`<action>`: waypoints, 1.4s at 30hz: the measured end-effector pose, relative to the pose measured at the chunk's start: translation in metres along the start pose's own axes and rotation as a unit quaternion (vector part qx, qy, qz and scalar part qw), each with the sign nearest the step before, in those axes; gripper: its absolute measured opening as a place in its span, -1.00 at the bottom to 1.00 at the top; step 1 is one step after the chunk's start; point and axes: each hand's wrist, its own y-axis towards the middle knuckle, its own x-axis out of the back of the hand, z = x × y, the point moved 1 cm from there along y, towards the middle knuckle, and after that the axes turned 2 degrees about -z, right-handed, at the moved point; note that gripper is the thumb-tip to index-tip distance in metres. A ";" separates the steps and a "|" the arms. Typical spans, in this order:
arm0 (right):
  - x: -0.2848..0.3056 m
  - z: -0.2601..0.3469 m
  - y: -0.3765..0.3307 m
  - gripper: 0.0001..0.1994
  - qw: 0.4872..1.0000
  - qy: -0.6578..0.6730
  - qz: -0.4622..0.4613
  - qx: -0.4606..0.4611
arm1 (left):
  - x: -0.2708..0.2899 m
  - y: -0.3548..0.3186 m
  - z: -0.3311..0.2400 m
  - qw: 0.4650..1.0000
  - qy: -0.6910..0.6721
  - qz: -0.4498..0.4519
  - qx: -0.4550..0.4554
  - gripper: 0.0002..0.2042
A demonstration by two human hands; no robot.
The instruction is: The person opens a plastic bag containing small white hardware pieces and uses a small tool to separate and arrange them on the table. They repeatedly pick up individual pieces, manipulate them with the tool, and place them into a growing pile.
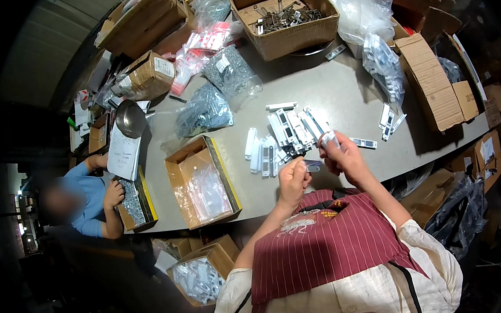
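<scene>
A workshop, apparently: slim fittings (285, 127) heaped mid-frame on a worktable (328, 91), bagged hardware (206, 112) and a carton of metal parts (301, 40) toward the top, a co-worker (90, 195) at left.

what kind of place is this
Probably a small-parts assembly or packing workshop: slim metal fittings, clear plastic bags of small parts, and an open cardboard box of metal pieces crowd the worktable.
</scene>
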 end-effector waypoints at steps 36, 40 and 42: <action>0.000 -0.041 0.028 -0.74 0.968 0.231 -0.029 -0.094 | 0.001 0.013 0.020 0.714 0.654 0.152 -0.198 -0.72; -0.005 -0.039 0.025 -0.73 0.995 0.074 0.008 -0.072 | 0.001 0.010 0.019 0.673 0.702 0.135 -0.189 -0.72; 0.006 -0.061 0.033 -0.72 0.999 -0.038 0.004 0.002 | -0.001 0.009 0.017 0.666 0.708 0.137 -0.188 -0.73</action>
